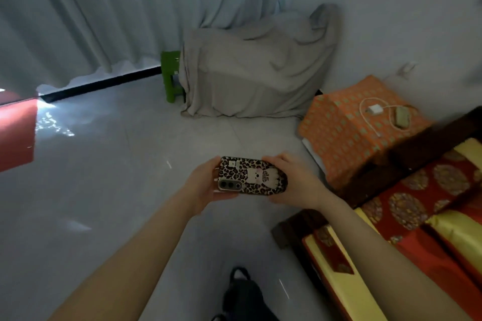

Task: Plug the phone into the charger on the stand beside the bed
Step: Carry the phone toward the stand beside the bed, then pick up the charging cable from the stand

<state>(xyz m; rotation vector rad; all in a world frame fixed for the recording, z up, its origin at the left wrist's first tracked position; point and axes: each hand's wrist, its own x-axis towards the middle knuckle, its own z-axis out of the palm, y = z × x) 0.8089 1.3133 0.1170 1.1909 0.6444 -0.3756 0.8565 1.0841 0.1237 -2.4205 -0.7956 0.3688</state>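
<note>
A phone in a leopard-print case lies sideways between my hands, back side up, over the floor. My left hand grips its camera end and my right hand grips the other end. To the right stands the stand, draped in an orange patterned cloth, beside the bed. On top of the stand lies a white charger block with a looped white cable whose free end points toward the bed. The phone is well short of the stand, down and to the left of it.
A piece of furniture under a grey sheet stands against the wall, with a green stool at its left. Curtains hang at the back. A small beige object lies next to the charger. A dark bag sits on the floor near me.
</note>
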